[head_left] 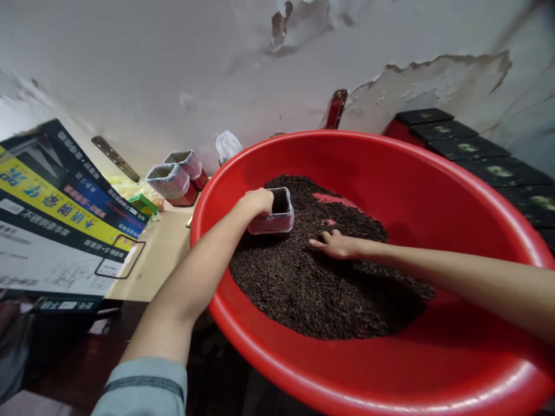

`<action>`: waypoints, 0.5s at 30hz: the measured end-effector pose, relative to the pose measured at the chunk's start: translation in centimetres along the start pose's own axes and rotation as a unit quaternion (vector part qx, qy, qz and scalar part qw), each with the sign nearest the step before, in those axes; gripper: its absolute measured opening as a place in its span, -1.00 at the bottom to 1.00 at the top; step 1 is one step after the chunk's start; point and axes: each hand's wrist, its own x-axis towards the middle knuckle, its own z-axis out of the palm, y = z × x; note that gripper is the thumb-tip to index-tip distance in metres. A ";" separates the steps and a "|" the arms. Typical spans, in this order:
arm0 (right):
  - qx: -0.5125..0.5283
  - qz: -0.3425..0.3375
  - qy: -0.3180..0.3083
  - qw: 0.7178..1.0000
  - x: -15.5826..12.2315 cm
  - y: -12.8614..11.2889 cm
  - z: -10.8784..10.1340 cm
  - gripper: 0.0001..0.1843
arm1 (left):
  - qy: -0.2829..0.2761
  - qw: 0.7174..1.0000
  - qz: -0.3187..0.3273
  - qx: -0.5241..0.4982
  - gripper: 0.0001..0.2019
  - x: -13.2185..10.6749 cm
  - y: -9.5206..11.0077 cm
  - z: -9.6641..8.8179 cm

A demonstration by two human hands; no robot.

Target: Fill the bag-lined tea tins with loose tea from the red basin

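Note:
A wide red plastic basin (433, 190) holds a heap of dark, dry loose leaf that looks like tea (299, 289). My left hand (260, 203) grips a small rectangular box (277, 222) by its near-left wall. The box has a clear plastic liner folded over its rim, and its opening faces up; it sits at the heap's left side. Just right of it, my right hand (337, 245) rests on the leaf, palm down, fingers stretched and slightly apart. Its fingertips point toward the box, and it holds nothing that I can see.
Two more lined red boxes (171, 182) stand left of the basin, by a crumpled clear bag (228, 145). A printed carton (65, 219) leans at far left. Dark lidded boxes (463, 147) are stacked behind the basin at right, against a peeling wall (173, 69).

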 end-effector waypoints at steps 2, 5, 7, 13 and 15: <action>0.016 -0.009 -0.012 1.000 -0.6 -1.2 0.1 -0.07 | -0.020 0.999 0.032 0.015 -0.65 0.6 0.3 0.5; 0.011 -0.066 0.001 0.998 -1.7 -2.0 0.5 -0.14 | -0.021 0.988 0.140 -0.068 -0.65 1.7 0.1 0.8; 0.008 -0.112 0.015 0.994 -2.1 -2.1 0.7 -0.23 | -0.014 0.976 0.185 -0.112 -0.67 2.2 -0.2 0.9; 0.027 -0.196 -0.015 0.980 -2.6 -2.3 0.6 -0.15 | -0.003 0.990 0.140 -0.029 -0.64 2.1 0.0 0.2; 0.024 -0.213 -0.026 0.976 -3.0 -2.4 0.4 0.01 | 0.001 0.990 0.131 -0.054 -0.66 1.8 0.4 -0.2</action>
